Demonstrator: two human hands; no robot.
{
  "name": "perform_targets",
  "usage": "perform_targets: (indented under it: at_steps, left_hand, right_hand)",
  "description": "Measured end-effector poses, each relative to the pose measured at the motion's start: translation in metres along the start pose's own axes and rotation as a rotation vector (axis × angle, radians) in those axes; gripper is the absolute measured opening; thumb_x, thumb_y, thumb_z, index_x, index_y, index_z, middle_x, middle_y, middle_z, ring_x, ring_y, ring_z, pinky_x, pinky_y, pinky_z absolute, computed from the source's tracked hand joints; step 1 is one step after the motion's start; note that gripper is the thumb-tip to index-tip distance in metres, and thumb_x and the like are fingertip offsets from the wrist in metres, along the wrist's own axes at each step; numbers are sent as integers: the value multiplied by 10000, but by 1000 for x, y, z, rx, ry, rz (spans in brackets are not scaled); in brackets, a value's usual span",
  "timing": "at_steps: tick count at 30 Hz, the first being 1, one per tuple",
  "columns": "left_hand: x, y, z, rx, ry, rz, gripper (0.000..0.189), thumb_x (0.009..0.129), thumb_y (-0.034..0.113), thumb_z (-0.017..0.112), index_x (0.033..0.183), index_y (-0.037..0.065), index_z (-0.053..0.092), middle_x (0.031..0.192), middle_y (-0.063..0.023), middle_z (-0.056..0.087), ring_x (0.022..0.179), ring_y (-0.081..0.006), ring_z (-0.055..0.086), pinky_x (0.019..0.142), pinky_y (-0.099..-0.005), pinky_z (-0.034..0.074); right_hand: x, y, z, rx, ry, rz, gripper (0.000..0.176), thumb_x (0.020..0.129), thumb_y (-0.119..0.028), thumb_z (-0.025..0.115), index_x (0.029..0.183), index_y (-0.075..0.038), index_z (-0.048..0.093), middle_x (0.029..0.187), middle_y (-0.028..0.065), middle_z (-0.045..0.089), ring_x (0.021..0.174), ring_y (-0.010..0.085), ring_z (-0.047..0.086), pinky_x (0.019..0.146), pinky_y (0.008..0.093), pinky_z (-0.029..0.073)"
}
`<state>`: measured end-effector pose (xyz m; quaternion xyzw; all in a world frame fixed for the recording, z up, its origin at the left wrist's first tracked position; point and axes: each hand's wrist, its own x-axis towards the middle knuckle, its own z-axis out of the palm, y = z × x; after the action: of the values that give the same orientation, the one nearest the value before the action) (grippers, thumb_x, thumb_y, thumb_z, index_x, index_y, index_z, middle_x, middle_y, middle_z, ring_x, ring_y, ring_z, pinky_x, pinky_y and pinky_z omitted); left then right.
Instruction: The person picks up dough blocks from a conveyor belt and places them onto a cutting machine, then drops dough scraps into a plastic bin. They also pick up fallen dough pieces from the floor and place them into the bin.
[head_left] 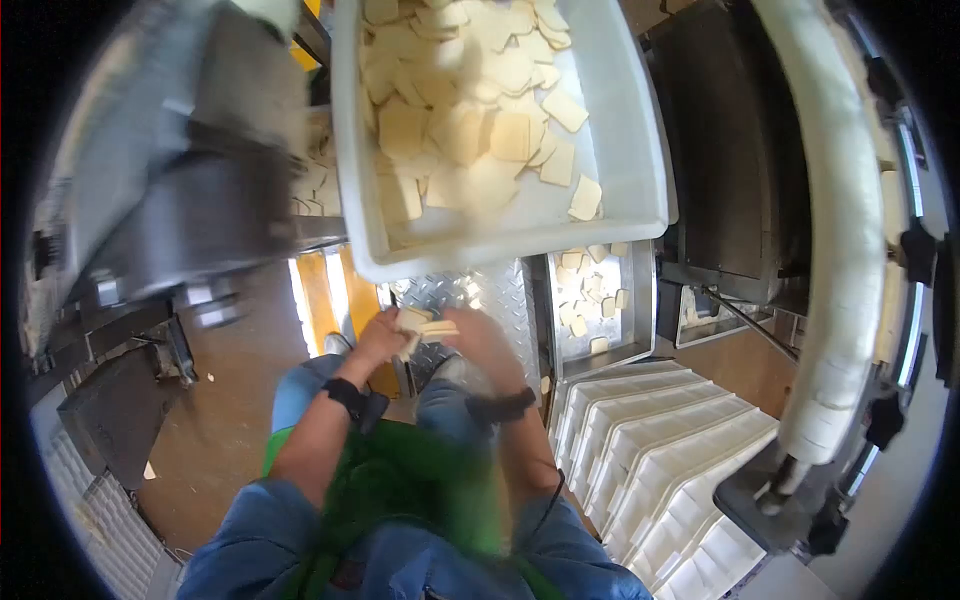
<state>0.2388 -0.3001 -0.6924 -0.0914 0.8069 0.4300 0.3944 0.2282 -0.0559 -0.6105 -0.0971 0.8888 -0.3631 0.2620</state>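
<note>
In front of my body, just below the near edge of a large white tub (500, 250), my two hands are close together. My left hand (380, 338) is closed on several flat cream-coloured pieces (413, 319), fanned at different angles. My right hand (480, 342), smeared by motion, has its fingers at the right end of the same bunch and seems to pinch it. Inside the tub lie many loose flat square pieces (510, 136) with rounded corners, heaped toward the far side.
A metal tray (600, 345) with smaller pale pieces stands below right of the tub. Stacked white crates (650, 440) lean at the lower right. Dark machinery (225, 190) flanks the left, and a white-wrapped roller (835, 230) the right. Diamond-plate metal (500, 285) lies beneath my hands.
</note>
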Motion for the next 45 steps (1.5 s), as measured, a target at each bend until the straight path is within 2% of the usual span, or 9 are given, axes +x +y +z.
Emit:
perform_targets:
  at_steps: [10,13,15,21,29,31,37,43,45]
  left_hand:
    - [-187,228,-85,-512,195,148,520,872,256,846,1270,-4,634,1225,-182,716,1129,-259,694,971,-356,538]
    - [-198,308,-95,-810,305,467,485,1044,230,700,1415,-20,513,1259,-93,687,1071,-145,654,937,-305,523]
    - [-186,309,-87,-680,442,364,487,1063,284,672,1414,-16,518,1246,-98,685,1070,-139,642,955,-297,507]
    - [-277,295,-129,-295,-68,321,441,1050,297,684,1388,18,631,1119,-84,740,961,-148,685,900,-290,552]
    - [-395,127,-225,-513,366,-119,374,1028,300,706,1315,61,686,1020,-47,714,832,-126,658,762,-293,569]
    - [-412,116,-235,-617,475,-145,360,1033,302,703,1306,68,688,1034,-43,708,831,-125,655,763,-291,570]
    - [-392,148,-262,-830,852,-65,323,1067,320,654,1285,83,678,1032,-4,681,800,-104,630,715,-270,554]
    - [-366,237,-341,-301,1194,-49,564,1016,303,693,1489,57,511,1326,-181,514,1017,-255,629,904,-406,539]
    - [-358,261,-374,-322,1312,67,786,942,229,760,1560,-22,346,1396,-295,354,1270,-438,475,1123,-491,402]
  right_hand:
    - [-87,-200,-158,241,649,564,495,931,-254,751,1369,-74,610,1264,221,689,1162,406,660,955,494,530]
    - [-70,-231,-197,-13,986,243,593,955,-234,734,1463,-11,524,1402,264,611,1259,432,609,1038,488,502]
    - [-82,-257,-220,14,863,300,660,944,-198,737,1494,50,470,1465,278,556,1313,458,560,1102,479,469]
    - [-156,-283,-218,-22,448,89,521,953,-175,708,1421,13,577,1354,273,632,1195,460,639,1004,497,531]
    - [-216,-316,-252,104,189,4,317,1008,-270,637,1192,-25,720,1140,260,728,1042,447,693,908,493,561]
    - [-194,-316,-259,36,363,-94,273,1022,-238,648,1189,-34,716,864,192,743,774,328,742,719,414,581]
    - [-108,-411,-302,33,214,-181,263,1096,-222,545,1244,-72,702,637,102,640,603,177,672,637,373,546]
    - [-27,-516,-321,-49,-53,-487,381,1011,-100,601,1385,-32,621,1108,184,708,989,320,706,894,388,551]
    - [3,-566,-327,-4,-52,-596,408,991,-88,611,1393,-17,607,1203,210,676,1074,369,676,946,411,537]
